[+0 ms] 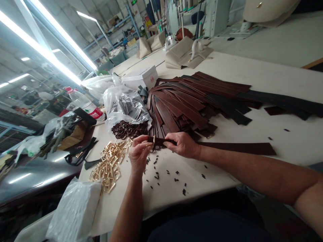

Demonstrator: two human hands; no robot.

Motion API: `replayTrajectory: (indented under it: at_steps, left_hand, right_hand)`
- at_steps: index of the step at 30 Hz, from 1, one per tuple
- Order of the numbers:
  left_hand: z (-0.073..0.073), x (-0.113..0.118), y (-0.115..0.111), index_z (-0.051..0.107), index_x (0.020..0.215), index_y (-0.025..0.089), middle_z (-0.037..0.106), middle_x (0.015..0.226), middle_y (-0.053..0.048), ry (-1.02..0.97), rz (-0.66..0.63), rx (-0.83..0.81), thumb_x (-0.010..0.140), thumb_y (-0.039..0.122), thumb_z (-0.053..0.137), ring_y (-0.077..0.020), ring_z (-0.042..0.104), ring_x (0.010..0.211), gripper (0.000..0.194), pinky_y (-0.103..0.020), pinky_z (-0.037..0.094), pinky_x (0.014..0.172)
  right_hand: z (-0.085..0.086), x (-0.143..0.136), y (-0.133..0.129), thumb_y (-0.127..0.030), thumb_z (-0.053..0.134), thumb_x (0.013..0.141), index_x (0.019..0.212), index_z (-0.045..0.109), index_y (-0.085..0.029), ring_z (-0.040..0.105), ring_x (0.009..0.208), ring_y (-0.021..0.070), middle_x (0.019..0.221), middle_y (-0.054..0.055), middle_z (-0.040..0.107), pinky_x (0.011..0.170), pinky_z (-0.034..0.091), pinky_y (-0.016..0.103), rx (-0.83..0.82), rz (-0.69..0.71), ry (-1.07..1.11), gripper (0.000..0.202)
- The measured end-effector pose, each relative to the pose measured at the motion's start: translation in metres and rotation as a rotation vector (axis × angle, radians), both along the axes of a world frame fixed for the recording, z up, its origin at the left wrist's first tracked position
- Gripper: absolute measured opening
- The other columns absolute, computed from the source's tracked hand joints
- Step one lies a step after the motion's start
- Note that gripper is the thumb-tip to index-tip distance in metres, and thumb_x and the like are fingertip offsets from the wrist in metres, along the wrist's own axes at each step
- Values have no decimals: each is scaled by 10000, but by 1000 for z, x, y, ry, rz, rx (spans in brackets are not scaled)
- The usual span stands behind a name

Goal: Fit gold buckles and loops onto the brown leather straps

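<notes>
My left hand [139, 152] is curled closed around the tip of a dark brown leather strap [237, 147], thumb and fingers pinching it where a small gold buckle [153, 139] sits against the strap end. My right hand [183, 144] is closed over the same strap just beside the left, fingers folded down on top and pressing it to the white table [277, 84]; from under that hand the strap runs flat across the table, out past my right forearm. Just beyond my hands lies a big fanned pile of brown leather straps [186, 104], their near ends almost touching my right knuckles, with black straps [234, 107] mixed in farther off on the right side. To the outside of my left hand is a heap of gold buckles [109, 164], close to my wrist. Just past my left fingertips sits a mound of small dark brown loops [127, 129], and behind that a crumpled clear plastic bag [126, 104]. Under and near my wrists the table is sprinkled with tiny dark leather scraps [166, 173]. Beyond the bag stands a white box [143, 78], and well out past my left side lies a plastic bottle [84, 104] with a red label.
</notes>
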State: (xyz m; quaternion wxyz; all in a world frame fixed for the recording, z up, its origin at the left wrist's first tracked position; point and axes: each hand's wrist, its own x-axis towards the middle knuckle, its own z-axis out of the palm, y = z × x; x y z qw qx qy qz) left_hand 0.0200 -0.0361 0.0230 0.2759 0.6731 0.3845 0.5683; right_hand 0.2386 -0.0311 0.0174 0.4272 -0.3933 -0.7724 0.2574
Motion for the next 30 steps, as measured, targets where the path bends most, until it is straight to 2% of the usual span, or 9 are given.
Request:
replayTrajectory:
  at_steps: [4,7,10,14,17,20,23,27,30]
  left_hand:
    - [7,-4,-3,780,849,294,634,1108,-58,137,28,97,799,296,766,-215,605,1061,52,-371,530,927]
    - [10,-6,-3,783,859,309,640,1102,-50,170,22,136,787,268,780,-213,583,1103,83,-371,509,966]
    - [6,-4,-1,783,849,289,637,1129,-54,93,-18,34,790,300,777,-208,601,1067,60,-364,522,938]
    - [-5,4,1,779,831,239,662,1087,-59,-106,-29,-179,800,314,761,-193,617,1017,83,-328,503,920]
    - [-14,15,0,776,819,219,695,951,-47,-203,-46,-332,777,331,775,-171,636,923,120,-291,497,872]
    - [-16,28,-3,768,782,190,708,799,-42,-186,-29,-458,710,356,816,-157,638,782,187,-268,503,764]
    - [-13,37,-5,752,753,173,712,751,-42,-207,7,-487,664,374,834,-145,625,702,235,-256,501,688]
    - [-9,38,-4,739,736,167,709,728,-30,-245,59,-470,649,383,844,-119,603,657,256,-225,487,644]
    - [-12,36,-3,732,726,165,699,709,-18,-275,63,-483,651,385,844,-106,593,644,258,-211,481,641]
  right_hand:
    - [0,0,0,-315,543,909,822,644,-176,548,621,129,692,4,611,614,361,234,-5,16,-24,192]
    - [-1,0,1,-303,551,906,814,647,-174,544,617,126,684,1,609,611,358,232,-15,23,-38,185]
    - [-1,0,1,-297,559,908,814,648,-169,542,609,121,674,-5,603,601,356,227,-23,45,-11,181]
    - [-1,0,1,-283,556,915,852,654,-163,558,629,125,710,5,623,611,373,225,-9,45,43,167]
    - [-2,-2,1,-271,538,925,880,652,-170,583,684,140,768,24,654,651,394,232,-3,25,32,159]
    - [-3,-4,1,-241,510,923,857,642,-166,574,683,145,757,30,647,653,388,240,-5,13,12,166]
    - [-1,-3,3,-200,527,890,826,648,-156,553,647,134,714,16,629,626,375,234,-84,30,9,144]
    - [6,1,6,-172,572,855,896,688,-159,562,637,125,728,0,659,609,373,219,-225,115,-12,124]
    - [7,1,6,-156,554,868,847,669,-154,533,598,118,673,-8,629,599,357,219,-223,121,-22,117]
